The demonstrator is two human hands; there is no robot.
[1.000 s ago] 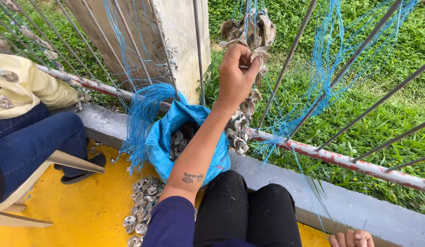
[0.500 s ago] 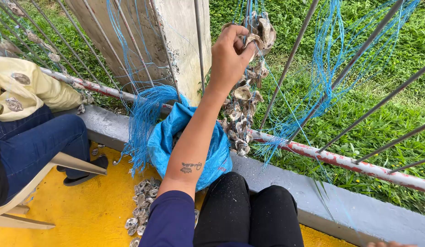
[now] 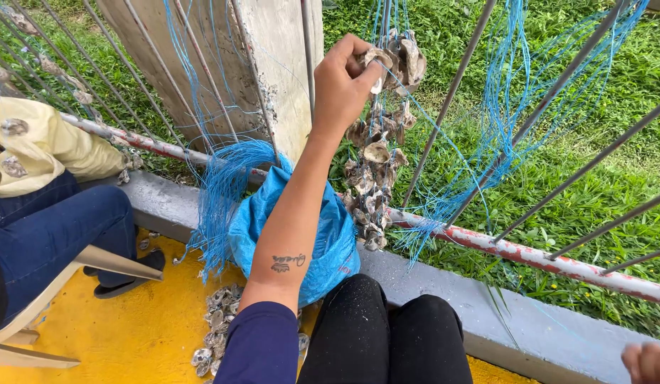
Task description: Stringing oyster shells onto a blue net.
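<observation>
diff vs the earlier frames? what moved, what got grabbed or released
The left hand kept its hold on the top of the shell string and moved it slightly left and up along the railing; nothing was released. The right hand, seen a second ago at the bottom edge and gone half a second ago, shows again at the lower right corner. The blue bag, shell pile and seated person are unchanged.

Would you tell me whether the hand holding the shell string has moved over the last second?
Yes. The left hand, gripping the shell string, has risen farther above the rail.
</observation>
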